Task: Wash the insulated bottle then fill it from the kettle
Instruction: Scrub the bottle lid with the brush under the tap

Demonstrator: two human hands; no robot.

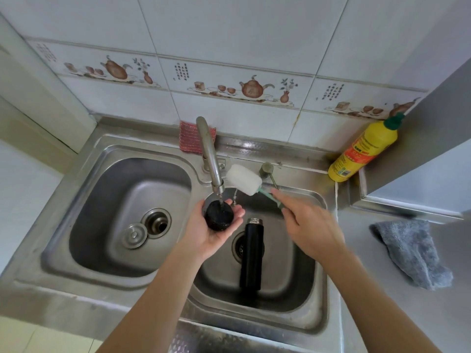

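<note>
One double sink is set into the steel bench, with two basins and one drain in each. The left basin holds one loose metal strainer plug beside its drain. One black insulated bottle lies on its side in the right basin, its open steel mouth pointing toward the wall, across that basin's drain. The left hand cups one black bottle cap in its palm, fingers curled round it, under the single faucet, where water runs onto it. The right hand grips the green handle of one bottle brush, its white sponge head raised just beside the spout. On the bench stand one yellow detergent bottle, one grey cloth and one red scouring pad.
</note>
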